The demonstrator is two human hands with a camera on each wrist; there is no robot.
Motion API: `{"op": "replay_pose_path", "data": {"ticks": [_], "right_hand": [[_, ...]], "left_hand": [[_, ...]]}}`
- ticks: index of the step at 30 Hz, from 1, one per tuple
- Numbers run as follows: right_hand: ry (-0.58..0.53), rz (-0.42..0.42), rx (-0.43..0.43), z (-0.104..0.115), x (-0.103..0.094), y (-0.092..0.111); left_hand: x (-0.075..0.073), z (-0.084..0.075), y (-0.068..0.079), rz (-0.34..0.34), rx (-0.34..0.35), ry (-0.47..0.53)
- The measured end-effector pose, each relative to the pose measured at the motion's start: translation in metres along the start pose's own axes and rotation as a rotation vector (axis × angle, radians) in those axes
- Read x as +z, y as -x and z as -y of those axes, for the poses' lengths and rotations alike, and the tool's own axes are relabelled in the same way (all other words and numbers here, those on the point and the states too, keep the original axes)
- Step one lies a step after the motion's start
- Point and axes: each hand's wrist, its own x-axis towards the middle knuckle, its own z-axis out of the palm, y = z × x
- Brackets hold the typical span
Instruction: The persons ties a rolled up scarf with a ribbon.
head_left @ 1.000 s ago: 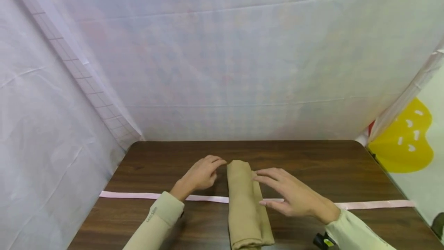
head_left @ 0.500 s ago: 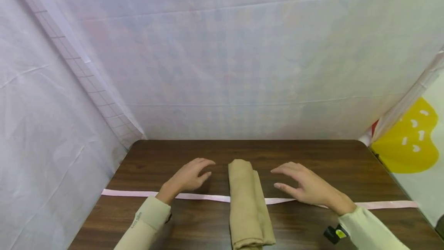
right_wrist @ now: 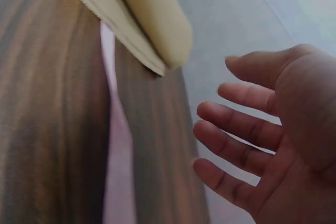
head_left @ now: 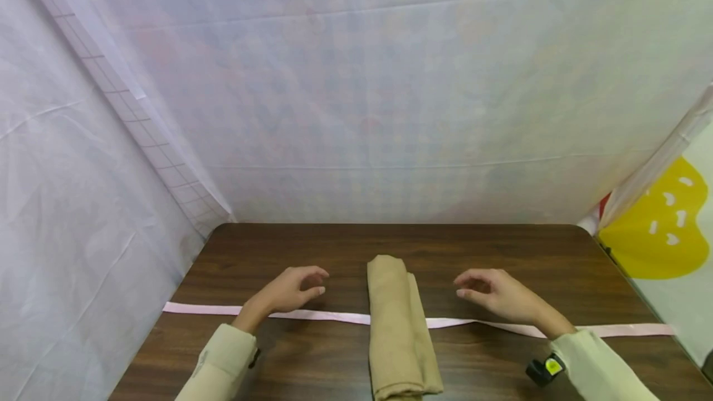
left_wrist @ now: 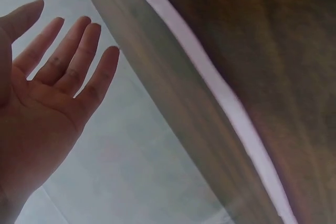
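Observation:
A tan cloth [head_left: 390, 327], folded into a long roll, lies lengthwise on the brown wooden table [head_left: 501, 246]. Beneath it runs a pink ribbon [head_left: 334, 317], stretched across the table to both sides. My left hand [head_left: 286, 289] hovers left of the roll with loosely bent fingers and holds nothing; its bare palm shows in the left wrist view. On the other side, my right hand [head_left: 501, 293] hangs over the table near the ribbon, apart from the cloth. The right wrist view shows its relaxed fingers [right_wrist: 236, 124] and one end of the roll [right_wrist: 157, 19].
White sheeting [head_left: 362, 110] hangs behind the table's far edge, with more sheeting [head_left: 72, 234] on the left. A yellow shape with white marks [head_left: 663, 228] is on the white surface at the right. A black device [head_left: 543, 369] is strapped at the right wrist.
Both hands have drawn away from the cloth roll, the left hand leftward and the right hand rightward. The roll stays in place on the ribbon.

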Motion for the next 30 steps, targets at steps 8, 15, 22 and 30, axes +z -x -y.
{"op": "replay_pose_path", "data": {"ticks": [8,15,22,30], "right_hand": [[-0.079,0.105,0.089,-0.01,0.02,-0.001],[-0.092,0.116,0.088,-0.011,0.034,-0.002],[-0.119,0.13,0.091,-0.013,0.04,-0.001],[-0.107,0.16,0.101,-0.011,0.044,0.001]], "left_hand": [[-0.002,0.007,0.007,0.109,-0.066,0.066],[0.0,0.01,0.009,0.188,-0.083,0.122],[0.004,0.015,0.01,0.206,-0.103,0.139],[0.012,0.016,0.013,0.213,-0.112,0.156]]}}
